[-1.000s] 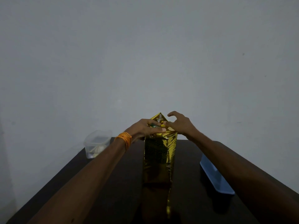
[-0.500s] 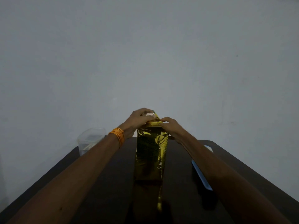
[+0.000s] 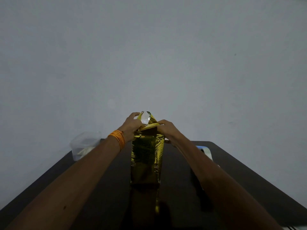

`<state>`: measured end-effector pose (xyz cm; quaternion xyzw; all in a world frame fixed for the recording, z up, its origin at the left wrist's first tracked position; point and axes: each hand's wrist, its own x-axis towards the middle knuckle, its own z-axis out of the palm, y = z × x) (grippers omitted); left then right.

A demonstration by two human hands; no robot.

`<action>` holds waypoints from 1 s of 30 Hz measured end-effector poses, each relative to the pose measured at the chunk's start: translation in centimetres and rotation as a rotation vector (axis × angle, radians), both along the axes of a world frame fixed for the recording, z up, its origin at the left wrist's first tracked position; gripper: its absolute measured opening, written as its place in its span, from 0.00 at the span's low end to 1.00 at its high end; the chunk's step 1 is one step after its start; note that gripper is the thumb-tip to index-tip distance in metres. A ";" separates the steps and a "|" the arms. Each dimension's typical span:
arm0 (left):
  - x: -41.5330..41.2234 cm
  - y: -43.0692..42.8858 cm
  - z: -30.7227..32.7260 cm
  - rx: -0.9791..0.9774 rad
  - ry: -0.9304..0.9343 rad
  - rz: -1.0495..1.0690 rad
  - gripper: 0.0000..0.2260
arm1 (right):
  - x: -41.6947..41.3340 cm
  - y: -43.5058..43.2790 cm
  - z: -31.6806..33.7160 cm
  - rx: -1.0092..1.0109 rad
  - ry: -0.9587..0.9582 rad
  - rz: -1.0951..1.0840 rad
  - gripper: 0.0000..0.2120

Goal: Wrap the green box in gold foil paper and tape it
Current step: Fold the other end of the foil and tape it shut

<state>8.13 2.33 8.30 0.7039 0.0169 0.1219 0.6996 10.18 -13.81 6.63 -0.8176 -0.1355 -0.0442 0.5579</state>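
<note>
A tall box wrapped in gold foil paper (image 3: 147, 155) stands upright in the middle of the dark table (image 3: 240, 176). No green surface of the box shows through the foil. At its top a pointed foil flap (image 3: 146, 118) sticks up, its silver inner side facing me. My left hand (image 3: 131, 126) pinches that flap from the left, its wrist wearing orange thread. On the right, my right hand (image 3: 167, 130) presses down on the folded foil at the top right corner.
A clear plastic container (image 3: 84, 144) stands at the table's far left corner. A light blue flat object (image 3: 205, 151) lies along the right side, mostly hidden behind my right forearm. A plain grey wall rises behind the table.
The top flap, which was folded low under both hands, now stands up higher and shows its silver inside. My left hand moved up along it; the right hand stays on the top right corner.
</note>
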 end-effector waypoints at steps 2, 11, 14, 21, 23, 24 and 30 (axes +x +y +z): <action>-0.1 0.0 -0.3 -0.027 -0.014 0.025 0.25 | 0.1 -0.2 0.0 -0.001 -0.026 -0.002 0.13; -0.7 -0.5 -0.2 0.008 -0.002 -0.021 0.31 | 0.4 -0.1 -0.4 0.013 -0.030 0.000 0.17; -0.9 -0.2 -0.4 -0.101 -0.060 0.027 0.25 | 0.5 -0.4 -0.4 0.004 -0.036 -0.007 0.12; -2.7 0.1 1.0 -0.068 -0.168 0.104 0.26 | -0.1 0.0 -0.4 0.040 -0.030 -0.036 0.29; -3.4 -0.5 2.0 -0.040 -0.225 0.130 0.23 | -0.2 -0.1 -0.4 0.087 -0.024 -0.083 0.27; -3.8 -0.9 2.4 -0.018 -0.247 0.145 0.21 | -0.2 -0.1 -0.5 0.123 -0.020 -0.107 0.27; -5.1 -3.9 3.3 0.335 -0.551 0.276 0.15 | -0.9 -1.6 -0.1 0.290 -0.102 -0.208 0.19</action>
